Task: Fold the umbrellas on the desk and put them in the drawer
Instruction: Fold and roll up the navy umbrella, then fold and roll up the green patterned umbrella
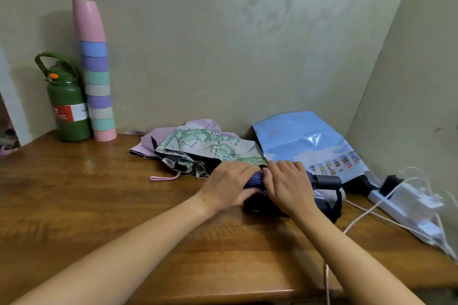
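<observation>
A dark blue umbrella (pixel 322 182) lies rolled up on the wooden desk (pixel 99 205), its black handle pointing right. My left hand (pixel 229 184) grips its canopy end, fingers curled over the fabric. My right hand (pixel 287 187) grips the roll right beside the left one, thumbs nearly touching. Behind them lies a loosely folded umbrella with a green leaf print (pixel 205 146), and a pink umbrella (pixel 158 140) is partly under it, its pink strap (pixel 164 177) trailing on the desk. No drawer is in view.
A green bottle (pixel 68 106) and a tall stack of coloured cups (pixel 98 76) stand at the back left against the wall. A light blue bag (pixel 304 138) leans in the right corner. A white power strip (pixel 406 208) with cables (pixel 361 215) lies along the right edge.
</observation>
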